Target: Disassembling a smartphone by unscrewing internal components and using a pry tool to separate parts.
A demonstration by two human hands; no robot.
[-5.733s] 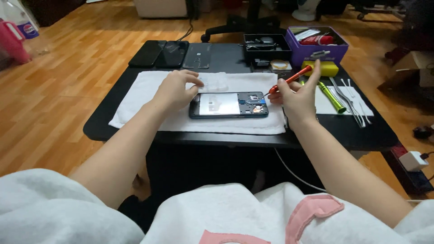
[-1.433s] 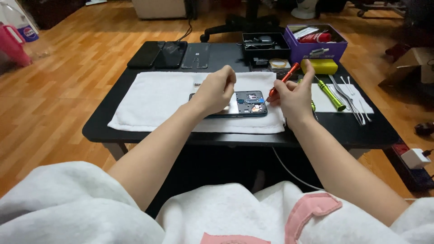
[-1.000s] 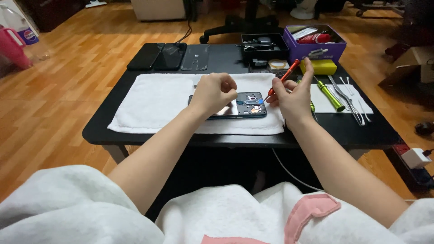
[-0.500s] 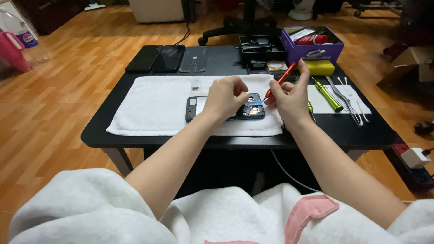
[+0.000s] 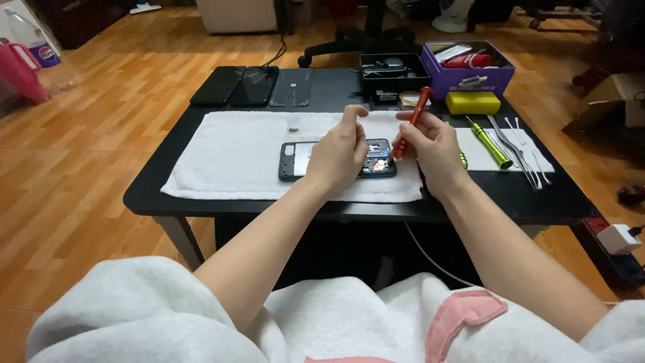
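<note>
An opened smartphone (image 5: pixel 299 157) with its back off lies on a white towel (image 5: pixel 235 151) on a black table (image 5: pixel 151 195). My left hand (image 5: pixel 339 151) rests on the phone's right half, thumb and forefinger raised above it. My right hand (image 5: pixel 430 144) grips a red screwdriver (image 5: pixel 411 121), tip down at the phone's right end. The phone's right part is partly hidden by my left hand.
A green screwdriver (image 5: pixel 489 142), metal tweezers (image 5: pixel 521 144) and a yellow block (image 5: pixel 472 102) lie to the right. A black parts tray (image 5: pixel 393 70) and a purple box (image 5: pixel 468 67) stand at the back. Dark phones (image 5: pixel 235 85) lie at the back left.
My left hand has slid from the phone's left side across to its right half. The red screwdriver has dropped toward the phone's right end.
</note>
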